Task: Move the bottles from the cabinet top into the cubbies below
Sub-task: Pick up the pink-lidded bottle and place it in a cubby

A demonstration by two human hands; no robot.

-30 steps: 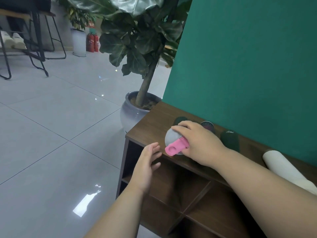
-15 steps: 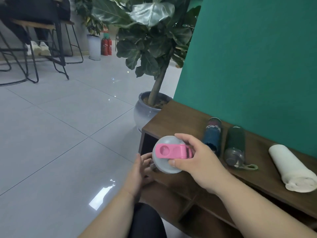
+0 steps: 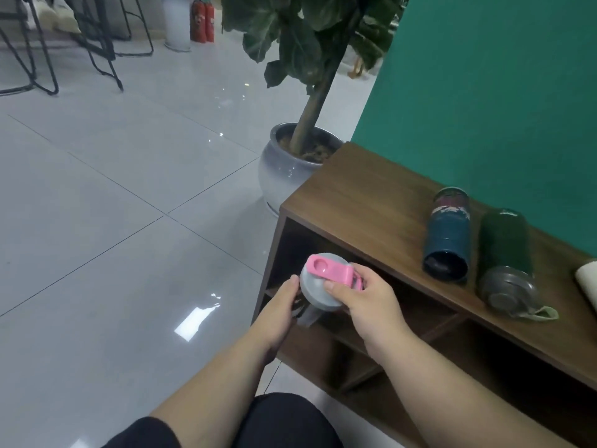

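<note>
A bottle with a grey lid and pink flip cap is held in front of the cabinet's upper left cubby. My right hand grips its lid from the right. My left hand clasps its clear body from the left, hiding most of it. On the brown cabinet top a dark blue bottle and a dark green bottle with a grey lid lie on their sides by the green wall.
A white roll lies at the right edge of the cabinet top. A potted tree in a grey pot stands just left of the cabinet. Lower cubbies show beneath. Chairs and red extinguishers stand far back on the tiled floor.
The pink-capped bottle came off the cabinet top and down in front of the upper left cubby. My left hand, open before, now clasps its body. The view dropped lower.
</note>
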